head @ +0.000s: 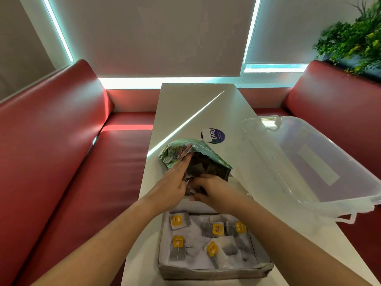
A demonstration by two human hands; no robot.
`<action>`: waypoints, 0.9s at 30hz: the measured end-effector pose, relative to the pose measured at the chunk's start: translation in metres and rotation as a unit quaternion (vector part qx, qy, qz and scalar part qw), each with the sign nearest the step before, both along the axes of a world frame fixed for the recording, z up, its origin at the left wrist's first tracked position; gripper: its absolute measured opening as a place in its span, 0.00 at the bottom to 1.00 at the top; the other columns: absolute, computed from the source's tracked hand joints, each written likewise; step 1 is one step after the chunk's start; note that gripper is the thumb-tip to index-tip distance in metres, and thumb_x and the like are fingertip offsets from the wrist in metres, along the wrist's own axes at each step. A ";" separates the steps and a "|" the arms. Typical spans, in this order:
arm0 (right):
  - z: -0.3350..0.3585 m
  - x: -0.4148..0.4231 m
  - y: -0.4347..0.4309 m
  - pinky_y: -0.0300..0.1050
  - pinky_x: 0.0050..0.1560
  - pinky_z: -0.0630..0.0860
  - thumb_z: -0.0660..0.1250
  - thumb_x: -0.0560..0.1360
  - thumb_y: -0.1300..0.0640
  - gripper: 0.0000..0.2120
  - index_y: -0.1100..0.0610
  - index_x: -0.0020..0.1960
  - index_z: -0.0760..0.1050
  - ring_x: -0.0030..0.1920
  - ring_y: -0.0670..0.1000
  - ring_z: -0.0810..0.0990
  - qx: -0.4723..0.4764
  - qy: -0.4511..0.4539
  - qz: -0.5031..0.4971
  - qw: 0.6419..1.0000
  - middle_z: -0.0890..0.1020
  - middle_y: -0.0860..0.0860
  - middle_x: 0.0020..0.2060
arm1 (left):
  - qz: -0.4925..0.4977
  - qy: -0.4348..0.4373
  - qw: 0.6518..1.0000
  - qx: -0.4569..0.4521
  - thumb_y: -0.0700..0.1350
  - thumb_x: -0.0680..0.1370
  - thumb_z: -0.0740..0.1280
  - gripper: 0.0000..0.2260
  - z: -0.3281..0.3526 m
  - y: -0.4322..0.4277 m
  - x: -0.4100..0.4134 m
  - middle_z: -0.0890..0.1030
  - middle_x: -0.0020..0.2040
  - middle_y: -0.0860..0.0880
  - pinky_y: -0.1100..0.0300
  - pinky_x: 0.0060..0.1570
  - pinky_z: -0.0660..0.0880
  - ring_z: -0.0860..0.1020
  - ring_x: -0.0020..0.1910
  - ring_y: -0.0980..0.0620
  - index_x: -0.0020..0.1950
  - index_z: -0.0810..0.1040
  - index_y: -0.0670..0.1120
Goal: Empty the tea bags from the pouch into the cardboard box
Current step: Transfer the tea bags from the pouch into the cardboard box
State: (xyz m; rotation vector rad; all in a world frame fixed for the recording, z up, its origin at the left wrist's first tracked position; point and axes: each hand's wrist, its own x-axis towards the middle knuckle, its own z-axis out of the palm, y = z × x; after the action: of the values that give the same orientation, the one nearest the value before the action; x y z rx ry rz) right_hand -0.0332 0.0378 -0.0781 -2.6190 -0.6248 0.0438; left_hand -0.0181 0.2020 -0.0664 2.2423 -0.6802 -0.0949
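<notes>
Red padded benches [68, 162] wrap the booth on both sides, and down the middle runs a long white table [198, 108] with a bright streak of light across it. On the right edge of that table sits a big clear plastic tub [309, 162], tilted and hanging partly off the side. A leafy green plant [354, 38] fills the top right corner.

Closer in, at the near end of the table, the cardboard box [214, 271] lies open, and a scatter of tea bags [214, 230] with yellow tags rests flat on its floor, around half a dozen in sight.

Just beyond the box, the green printed pouch [175, 153] is up off the table, mouth turned toward the person, dark tea bags showing inside it. The left hand [175, 182] lies along the pouch's left side, fingers stretched out fairly straight, pressing against the foil. The right hand [212, 188] is curled at the pouch's mouth, fingers bent in and pinching something there; whether that is the pouch lip or tea bags, I can't tell.

A round dark sticker [213, 135] lies on the table past the pouch.
</notes>
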 end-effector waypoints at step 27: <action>-0.012 -0.084 -0.036 0.38 0.52 0.75 0.66 0.75 0.56 0.06 0.54 0.51 0.79 0.52 0.46 0.77 0.019 -0.155 0.045 0.987 0.81 0.49 0.51 | 0.008 0.011 1.000 0.018 0.34 0.78 0.54 0.33 0.001 -0.005 0.003 0.52 0.77 0.53 0.66 0.68 0.53 0.55 0.74 0.54 0.76 0.43 0.57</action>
State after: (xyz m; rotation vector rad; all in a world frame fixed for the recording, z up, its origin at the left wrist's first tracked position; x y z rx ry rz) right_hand -0.1173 0.0018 -0.0904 -2.5789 -0.8382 -0.3502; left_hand -0.0155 0.1969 -0.0657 2.2767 -0.6525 -0.1245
